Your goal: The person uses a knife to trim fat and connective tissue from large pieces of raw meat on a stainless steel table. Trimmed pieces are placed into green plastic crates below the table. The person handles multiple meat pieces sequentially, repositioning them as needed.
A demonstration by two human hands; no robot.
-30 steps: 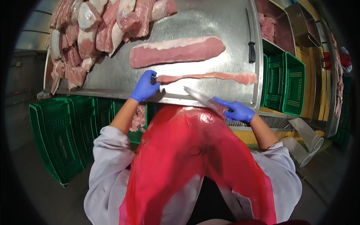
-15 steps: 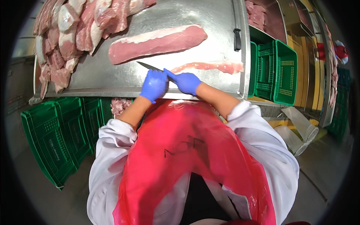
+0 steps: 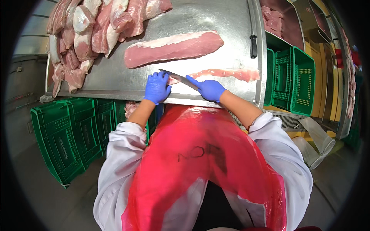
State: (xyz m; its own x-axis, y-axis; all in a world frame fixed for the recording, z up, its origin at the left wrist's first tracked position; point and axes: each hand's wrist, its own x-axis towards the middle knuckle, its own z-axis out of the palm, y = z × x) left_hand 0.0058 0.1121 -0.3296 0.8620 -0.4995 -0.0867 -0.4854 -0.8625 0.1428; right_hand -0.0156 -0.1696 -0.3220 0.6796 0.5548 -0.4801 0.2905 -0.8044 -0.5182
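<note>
My right hand [image 3: 211, 90], in a blue glove, is closed round a knife's handle. The dark knife blade [image 3: 180, 78] slants up and left across the near end of a thin pale-pink meat strip [image 3: 227, 73]. At that left end, my left hand [image 3: 156, 88], also gloved in blue, has bent fingers pressed down beside the blade's tip, seemingly pinning the strip; its fingertips partly hide the contact. Just beyond both hands lies a long trimmed piece of meat [image 3: 173, 50] with a white fat edge, touched by neither hand.
Overlapping meat slabs [image 3: 98, 29] cover the far left of the metal table [image 3: 115, 82]. A black-handled tool [image 3: 253, 47] lies along its right edge. Green crates [image 3: 302, 82] stand at the right, more green crates [image 3: 63, 134] below left. A container holds meat [image 3: 272, 21] at far right.
My right hand has drawn the knife back to the right, away from my left hand; its tip now lies beside my left fingers. The whole view has shifted slightly.
</note>
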